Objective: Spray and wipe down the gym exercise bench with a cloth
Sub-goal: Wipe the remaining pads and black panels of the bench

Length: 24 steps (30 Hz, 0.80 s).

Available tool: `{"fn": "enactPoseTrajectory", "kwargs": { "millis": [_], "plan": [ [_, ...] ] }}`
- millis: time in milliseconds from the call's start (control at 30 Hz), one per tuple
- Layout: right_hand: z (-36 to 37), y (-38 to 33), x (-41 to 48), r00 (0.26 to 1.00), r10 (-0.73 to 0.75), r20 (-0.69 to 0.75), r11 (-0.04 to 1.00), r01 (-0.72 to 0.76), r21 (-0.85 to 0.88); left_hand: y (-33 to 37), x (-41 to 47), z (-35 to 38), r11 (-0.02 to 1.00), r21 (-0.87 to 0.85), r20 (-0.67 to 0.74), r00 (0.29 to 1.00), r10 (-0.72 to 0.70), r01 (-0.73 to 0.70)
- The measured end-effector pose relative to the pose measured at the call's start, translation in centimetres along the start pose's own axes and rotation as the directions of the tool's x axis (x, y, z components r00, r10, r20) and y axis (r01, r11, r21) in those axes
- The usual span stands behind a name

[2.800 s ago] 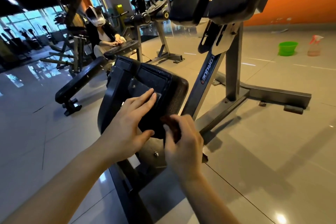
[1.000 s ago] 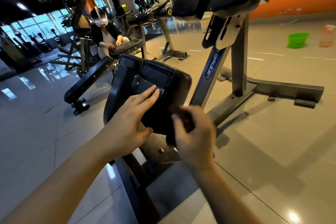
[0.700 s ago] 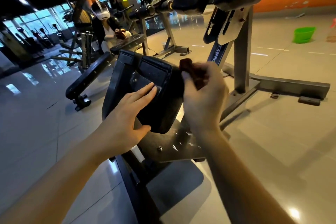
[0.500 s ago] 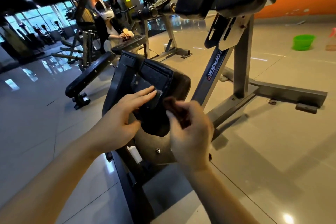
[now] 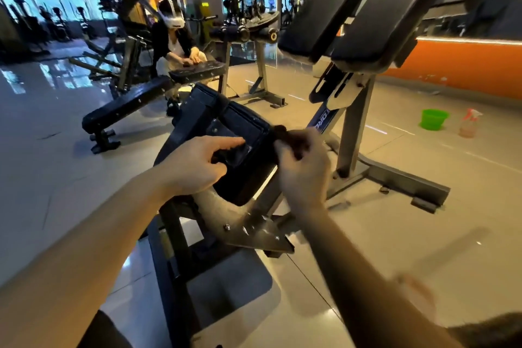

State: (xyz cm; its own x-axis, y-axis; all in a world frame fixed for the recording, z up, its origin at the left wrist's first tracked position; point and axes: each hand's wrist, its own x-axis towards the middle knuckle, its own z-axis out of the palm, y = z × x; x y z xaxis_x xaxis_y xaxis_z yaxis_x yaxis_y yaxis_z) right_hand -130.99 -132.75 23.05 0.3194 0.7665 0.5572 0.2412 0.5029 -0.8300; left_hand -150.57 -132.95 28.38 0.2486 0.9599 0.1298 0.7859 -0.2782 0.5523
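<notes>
Head view, gym floor with glossy tiles. Far left: windows and rows of machines, blurred. Next, a flat black bench [image 5: 124,106] low on the floor, and behind it another person [image 5: 172,39] in a white headset bent over a second pad, both hands on it.

Centre-left: left hand [image 5: 195,167] comes in from the lower left, fingers stretched out and loosely spread, tips pressed on the face of the small black pad [image 5: 237,150] of the exercise bench — bracing it, thumb tucked below, not wrapped around anything. The pad sits tilted on a grey metal bracket [image 5: 254,229] with bolts showing, mounted on a dark frame post [image 5: 172,248] running down toward the bottom edge.

Centre: right hand [image 5: 305,167], motion-blurred, fingers curled shut around a dark brownish cloth [image 5: 285,135]. Cloth is bunched, sticking out above the fingers and touching the pad's upper right edge.

Above and right of the hands: two large black upholstered pads [image 5: 367,8] of the same machine, raised on a grey upright [image 5: 353,127] with a blue slanted beam carrying partly readable lettering. Base rail runs off right across the floor.

Far right, well apart from the bench: a green bucket [image 5: 434,119] on the tiles, a spray bottle [image 5: 469,123] just beside it — pinkish, red top, blurred. Orange wall behind.
</notes>
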Motion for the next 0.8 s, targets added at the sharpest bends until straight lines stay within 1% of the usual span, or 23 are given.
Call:
{"fn": "enactPoseTrajectory", "kwargs": {
  "millis": [67,133,167,200,233,267,300,367,433,467,500,567,600,633,667,700,733,767,800],
  "plan": [
    [1.3,1.4,-3.7,0.982,-0.072,0.176,0.995,0.083,-0.057,-0.4,0.2,0.0,0.999,-0.039,0.018,1.0,0.004,-0.004],
    [1.8,2.7,-7.7,0.91,-0.066,0.409,0.991,0.107,-0.079,-0.9,0.4,-0.3,0.992,-0.126,0.049,0.999,-0.023,0.029],
    [1.5,3.0,-9.0,0.873,-0.04,0.485,0.993,0.088,-0.078,-1.0,0.3,-0.5,0.983,-0.175,0.062,0.997,-0.05,0.06],
    [1.0,3.1,-9.2,0.858,-0.012,0.514,0.997,0.051,-0.062,-1.1,0.3,-0.6,0.973,-0.215,0.062,0.996,-0.07,0.081],
    [0.5,3.2,-8.6,0.86,-0.006,0.511,0.999,0.025,-0.031,-1.2,0.3,-0.7,0.966,-0.244,0.053,0.996,-0.077,0.088],
    [0.1,3.1,-7.3,0.866,-0.032,0.499,0.999,0.038,-0.002,-1.3,0.2,-0.8,0.959,-0.268,0.049,0.996,-0.079,0.089],
    [-0.3,2.9,-5.7,0.865,-0.088,0.494,0.995,0.094,0.011,-1.3,0.2,-0.8,0.953,-0.286,0.053,0.995,-0.082,0.094],
    [-0.7,2.3,-2.1,0.835,-0.236,0.497,0.955,0.294,-0.042,-1.3,0.1,-0.6,0.944,-0.311,0.07,0.993,-0.094,0.111],
    [-1.2,2.0,1.7,0.793,-0.373,0.481,0.838,0.511,-0.192,-1.3,0.0,-0.3,0.933,-0.336,0.047,0.992,-0.119,0.128],
    [-1.7,2.1,3.9,0.796,-0.416,0.44,0.791,0.555,-0.256,-1.3,-0.1,0.0,0.929,-0.345,0.032,0.991,-0.128,0.131],
    [-2.3,2.2,6.1,0.825,-0.428,0.37,0.786,0.542,-0.299,-1.1,-0.1,0.2,0.93,-0.342,0.015,0.991,-0.134,0.131],
    [-3.6,2.0,10.2,0.905,-0.357,0.23,0.858,0.415,-0.301,-0.7,0.1,0.6,0.933,-0.336,-0.034,0.988,-0.148,0.128],
    [-4.1,1.6,11.7,0.932,-0.296,0.21,0.897,0.347,-0.273,-0.4,0.2,0.9,0.933,-0.336,-0.064,0.985,-0.16,0.13],
    [-4.6,1.2,12.9,0.944,-0.242,0.222,0.927,0.293,-0.234,0.0,0.4,1.1,0.937,-0.324,-0.098,0.98,-0.171,0.131],
    [-4.9,0.9,13.8,0.943,-0.196,0.269,0.953,0.248,-0.173,0.4,0.5,1.5,0.944,-0.303,-0.137,0.974,-0.182,0.134],
    [-5.3,0.6,14.4,0.921,-0.159,0.355,0.976,0.202,-0.086,0.7,0.7,1.9,0.954,-0.262,-0.18,0.964,-0.194,0.143],
    [-5.5,0.2,14.7,0.867,-0.128,0.482,0.99,0.141,0.009,1.1,0.9,2.3,0.965,-0.209,-0.226,0.952,-0.205,0.158],
    [-5.7,0.1,14.8,0.773,-0.105,0.625,0.994,0.086,0.062,1.5,1.0,2.7,0.972,-0.153,-0.267,0.94,-0.213,0.177],
    [-5.6,0.1,14.9,0.655,-0.098,0.75,0.995,0.089,0.052,2.1,1.1,3.2,0.977,-0.104,-0.302,0.93,-0.211,0.188]
  ]
}}
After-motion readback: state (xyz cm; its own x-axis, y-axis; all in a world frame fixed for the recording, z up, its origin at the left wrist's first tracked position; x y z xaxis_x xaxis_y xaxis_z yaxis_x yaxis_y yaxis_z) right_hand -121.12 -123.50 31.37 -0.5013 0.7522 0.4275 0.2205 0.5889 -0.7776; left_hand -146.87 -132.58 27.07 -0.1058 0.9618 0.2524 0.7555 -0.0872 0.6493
